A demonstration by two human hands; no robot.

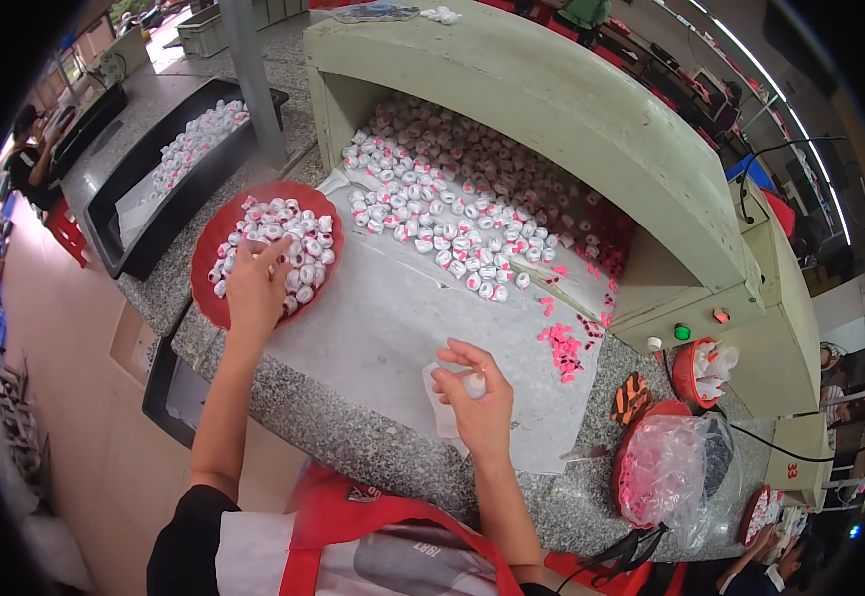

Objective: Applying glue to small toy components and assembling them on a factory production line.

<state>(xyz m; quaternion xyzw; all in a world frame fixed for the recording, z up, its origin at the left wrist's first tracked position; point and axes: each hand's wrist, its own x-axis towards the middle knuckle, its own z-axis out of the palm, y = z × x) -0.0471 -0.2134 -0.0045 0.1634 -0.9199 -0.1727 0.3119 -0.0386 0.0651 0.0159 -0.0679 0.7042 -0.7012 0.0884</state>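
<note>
My left hand (pixel 256 288) reaches into a red scalloped basket (pixel 206 293) on the left, its fingers apart and touching the pile of small white round pieces (pixel 303 268) with pink and dark marks. Whether a piece sits under the fingertips is hidden. Lower in the middle, my right hand (pixel 480 402) is closed around a small white round piece (pixel 474 384), held between thumb and fingers. Beneath that hand lies a small translucent white sheet (pixel 442 422) on the larger white paper (pixel 353 318) covering the bench.
Many similar white pieces (pixel 452 228) lie under a curved pale-green housing (pixel 512 79). Small pink bits (pixel 563 353) are scattered at the paper's right. A black tray (pixel 114 233) stands far left; a plastic-wrapped red basket (pixel 641 477) sits right. Other people (pixel 35 159) sit at benches.
</note>
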